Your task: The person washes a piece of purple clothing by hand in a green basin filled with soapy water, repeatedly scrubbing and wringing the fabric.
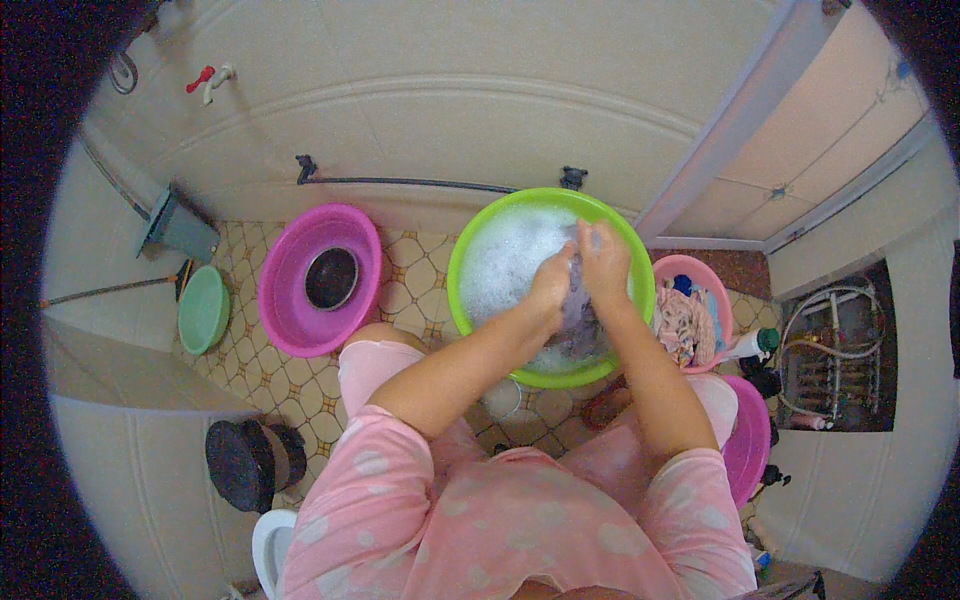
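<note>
A large lime-green plastic basin (461, 300) full of sudsy water stands before me. Over its right half, both my hands grip a wet, dark purplish-grey cloth (576, 300), whose lower part hangs into the foam. My left hand (553, 279) is closed on the cloth from the left. Close beside it, my right hand (604, 259) holds the same cloth near its upper end, fingers partly blurred and wet. The fingertips are partly hidden by suds and fabric.
Left, a magenta basin (274, 300) holds a dark round bowl (331, 278); farther off are a green basin (204, 310) and grey bucket (180, 229). Right, a pink basin (724, 300) holds clothes (686, 322), beside a white bottle (746, 345). Another magenta basin (748, 442) is near my knee.
</note>
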Action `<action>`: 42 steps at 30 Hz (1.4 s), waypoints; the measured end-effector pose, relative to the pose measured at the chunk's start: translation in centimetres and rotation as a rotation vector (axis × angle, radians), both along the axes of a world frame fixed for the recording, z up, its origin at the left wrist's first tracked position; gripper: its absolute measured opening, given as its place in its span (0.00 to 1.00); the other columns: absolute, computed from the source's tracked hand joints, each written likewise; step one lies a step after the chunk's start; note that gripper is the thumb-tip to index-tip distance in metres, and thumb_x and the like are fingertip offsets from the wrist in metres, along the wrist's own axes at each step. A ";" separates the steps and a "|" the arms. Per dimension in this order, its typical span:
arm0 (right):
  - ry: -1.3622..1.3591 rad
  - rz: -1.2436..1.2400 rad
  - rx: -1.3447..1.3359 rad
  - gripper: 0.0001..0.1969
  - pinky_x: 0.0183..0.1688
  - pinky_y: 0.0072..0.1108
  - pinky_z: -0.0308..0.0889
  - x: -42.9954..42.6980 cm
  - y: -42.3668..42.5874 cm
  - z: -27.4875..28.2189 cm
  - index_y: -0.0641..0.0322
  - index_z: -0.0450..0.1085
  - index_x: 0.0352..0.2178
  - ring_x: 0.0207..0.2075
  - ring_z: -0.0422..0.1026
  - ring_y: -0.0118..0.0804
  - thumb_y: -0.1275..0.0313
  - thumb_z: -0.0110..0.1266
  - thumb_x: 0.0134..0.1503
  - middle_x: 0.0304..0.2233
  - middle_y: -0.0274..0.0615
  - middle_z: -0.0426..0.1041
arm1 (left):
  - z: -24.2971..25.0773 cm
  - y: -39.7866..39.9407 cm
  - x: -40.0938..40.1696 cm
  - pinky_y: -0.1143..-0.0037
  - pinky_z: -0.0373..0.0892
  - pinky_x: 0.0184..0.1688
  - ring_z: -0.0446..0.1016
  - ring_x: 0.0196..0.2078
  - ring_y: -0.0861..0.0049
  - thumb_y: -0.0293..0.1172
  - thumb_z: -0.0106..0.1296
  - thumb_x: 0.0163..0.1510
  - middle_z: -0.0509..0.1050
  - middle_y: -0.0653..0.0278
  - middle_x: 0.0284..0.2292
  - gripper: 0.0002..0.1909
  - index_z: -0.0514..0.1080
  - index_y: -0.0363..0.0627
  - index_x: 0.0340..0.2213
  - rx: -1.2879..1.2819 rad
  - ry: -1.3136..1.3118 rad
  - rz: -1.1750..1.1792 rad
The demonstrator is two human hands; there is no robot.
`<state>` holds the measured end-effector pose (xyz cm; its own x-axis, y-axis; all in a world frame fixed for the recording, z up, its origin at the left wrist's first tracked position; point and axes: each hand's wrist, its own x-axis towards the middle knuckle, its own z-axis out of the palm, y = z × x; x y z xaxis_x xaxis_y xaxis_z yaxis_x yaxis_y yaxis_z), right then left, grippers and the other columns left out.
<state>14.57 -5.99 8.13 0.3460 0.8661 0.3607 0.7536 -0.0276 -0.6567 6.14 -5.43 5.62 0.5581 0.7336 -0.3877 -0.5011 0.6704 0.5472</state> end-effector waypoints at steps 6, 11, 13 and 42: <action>-0.070 0.085 0.098 0.15 0.30 0.36 0.60 -2.2 -1.0 -0.6 0.65 0.64 0.21 0.26 0.66 0.54 0.62 0.42 0.51 0.22 0.55 0.66 | -2.0 1.7 -1.3 0.72 0.65 0.33 0.68 0.32 0.74 0.44 0.34 0.54 0.70 0.64 0.30 0.17 0.67 0.45 0.33 0.147 0.207 0.000; -0.051 0.191 0.018 0.15 0.30 0.37 0.60 -2.4 -1.7 -0.8 0.66 0.64 0.23 0.27 0.66 0.55 0.62 0.41 0.51 0.23 0.55 0.66 | 0.7 0.6 -1.2 0.71 0.66 0.33 0.68 0.27 0.74 0.45 0.34 0.54 0.69 0.64 0.25 0.16 0.65 0.47 0.26 0.221 0.317 -0.032; 0.068 0.119 -0.007 0.15 0.31 0.37 0.59 -0.3 -0.9 -0.1 0.66 0.63 0.24 0.28 0.65 0.56 0.62 0.40 0.52 0.23 0.56 0.66 | 0.9 0.6 -0.7 0.68 0.67 0.34 0.70 0.26 0.71 0.45 0.34 0.54 0.70 0.62 0.24 0.17 0.66 0.46 0.26 0.032 0.094 0.105; -0.088 0.279 0.070 0.15 0.47 0.30 0.56 0.0 -3.6 -0.3 0.60 0.67 0.30 0.44 0.59 0.48 0.70 0.58 0.38 0.39 0.47 0.60 | 3.8 4.8 -9.0 0.70 0.64 0.43 0.67 0.40 0.72 0.42 0.36 0.54 0.67 0.63 0.37 0.15 0.64 0.48 0.37 0.263 -0.015 0.073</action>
<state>14.56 -9.55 7.82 0.0629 0.8954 0.4408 0.7797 0.2316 -0.5817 -2.83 -0.62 9.38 0.5041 0.8466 -0.1710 -0.5520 0.4681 0.6900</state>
